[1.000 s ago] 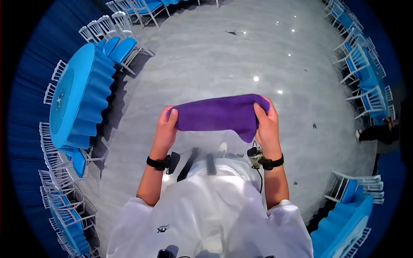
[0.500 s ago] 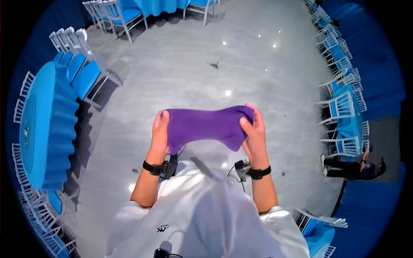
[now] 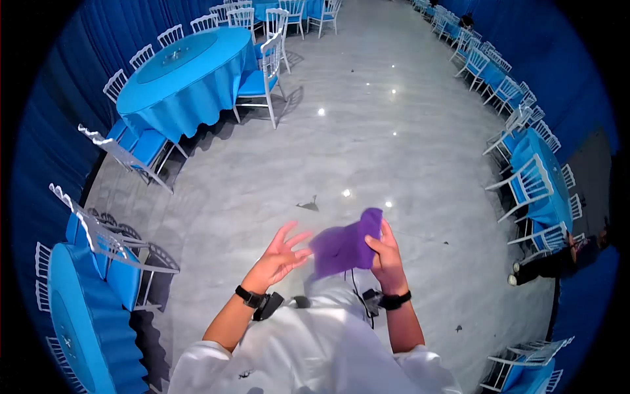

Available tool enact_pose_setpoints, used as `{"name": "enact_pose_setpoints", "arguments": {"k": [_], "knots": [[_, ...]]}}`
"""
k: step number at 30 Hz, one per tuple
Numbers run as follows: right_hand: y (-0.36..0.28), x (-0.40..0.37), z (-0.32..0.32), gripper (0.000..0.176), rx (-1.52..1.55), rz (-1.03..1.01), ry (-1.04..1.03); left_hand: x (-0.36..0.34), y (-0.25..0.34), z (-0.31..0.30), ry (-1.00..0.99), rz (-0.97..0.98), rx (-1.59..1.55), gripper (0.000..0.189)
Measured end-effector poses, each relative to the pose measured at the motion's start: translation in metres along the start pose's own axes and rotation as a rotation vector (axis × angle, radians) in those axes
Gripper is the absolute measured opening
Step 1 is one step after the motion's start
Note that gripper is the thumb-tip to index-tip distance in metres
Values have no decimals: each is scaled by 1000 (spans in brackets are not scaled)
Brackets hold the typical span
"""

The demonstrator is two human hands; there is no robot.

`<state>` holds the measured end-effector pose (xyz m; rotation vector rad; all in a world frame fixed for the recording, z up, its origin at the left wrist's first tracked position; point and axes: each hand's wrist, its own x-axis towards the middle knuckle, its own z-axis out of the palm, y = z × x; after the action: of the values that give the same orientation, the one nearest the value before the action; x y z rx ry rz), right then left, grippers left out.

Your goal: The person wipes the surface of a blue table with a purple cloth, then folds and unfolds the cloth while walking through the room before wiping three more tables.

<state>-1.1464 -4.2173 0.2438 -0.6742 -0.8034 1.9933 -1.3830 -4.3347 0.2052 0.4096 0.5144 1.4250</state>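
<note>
A purple cloth (image 3: 346,248) hangs in front of my body, bunched toward its right end and blurred along its left edge. My right hand (image 3: 388,262) pinches that right end, thumb on the near side. Just left of the cloth is my left hand (image 3: 281,258), fingers spread, its fingertips close to the cloth's loose edge. Both wrists wear black straps with small devices on them.
Round tables with blue cloths, one at upper left (image 3: 180,75) and another at lower left (image 3: 92,322), have white chairs around them. More tables and chairs line the right side, where a person (image 3: 558,262) stands. A dark scrap (image 3: 308,205) lies on the grey floor (image 3: 341,157).
My left hand has let go of the cloth and opened. The cloth, earlier stretched between both hands, now gathers at my right hand. The view has tilted up and the surroundings have shifted.
</note>
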Motion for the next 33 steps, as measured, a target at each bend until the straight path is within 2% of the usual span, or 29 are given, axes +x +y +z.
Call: {"name": "enact_pose_setpoints", "arguments": {"k": [2, 4, 6, 10, 11, 12, 14, 15, 16, 18, 19, 20, 22, 23, 26, 27, 28, 30, 31, 32, 33], "knots": [[-13, 76, 4, 58, -26, 67, -76, 64, 19, -22, 140, -159, 13, 76], [-32, 140, 33, 58, -113, 14, -127, 121, 52, -21, 185, -194, 117, 72], [-65, 189, 67, 61, -94, 37, -252, 170, 78, -40, 56, -142, 106, 63], [-142, 280, 107, 72, -261, 110, -367, 290, 130, -55, 346, 124, 212, 46], [-158, 308, 108, 73, -246, 71, -349, 321, 141, -58, 260, 141, 129, 47], [-169, 340, 106, 74, -229, 28, -332, 352, 149, -61, 258, 144, 122, 47], [-179, 410, 94, 75, -203, -32, -277, 416, 162, -68, 102, 72, 411, 55], [-183, 444, 82, 76, -200, -90, -245, 445, 169, -73, 110, -14, 194, 71], [-189, 476, 72, 76, -198, -138, -209, 474, 174, -87, 115, -24, 176, 71], [-203, 527, 59, 73, -246, -142, -158, 538, 191, -119, -268, -328, -615, 84], [-210, 552, 52, 70, -295, -110, -54, 564, 205, -119, -148, -315, -322, 99], [-216, 579, 43, 68, -348, -85, 46, 599, 222, -125, -163, -299, -331, 99], [-227, 633, 25, 61, -291, -121, 13, 653, 245, -141, -276, -313, -487, 95], [-234, 654, 20, 60, -291, -117, 33, 680, 257, -148, -326, -273, -429, 94], [-251, 726, 9, 57, -235, -158, 93, 756, 280, -172, -311, -283, -519, 86], [-255, 750, 4, 56, -197, -142, 131, 782, 288, -175, -245, -257, -515, 70], [-260, 774, -3, 56, -161, -122, 168, 808, 297, -179, -239, -269, -502, 70], [-261, 828, -17, 52, -139, -113, 191, 860, 318, -183, -146, -220, -235, 56], [-256, 859, -32, 51, -179, -113, 206, 886, 340, -165, -64, -215, -159, 49], [-251, 894, -48, 50, -224, -122, 216, 916, 358, -165, -79, -215, -137, 49], [-245, 929, -64, 46, -241, -115, 214, 946, 373, -169, -6, -199, -31, 46]]}}
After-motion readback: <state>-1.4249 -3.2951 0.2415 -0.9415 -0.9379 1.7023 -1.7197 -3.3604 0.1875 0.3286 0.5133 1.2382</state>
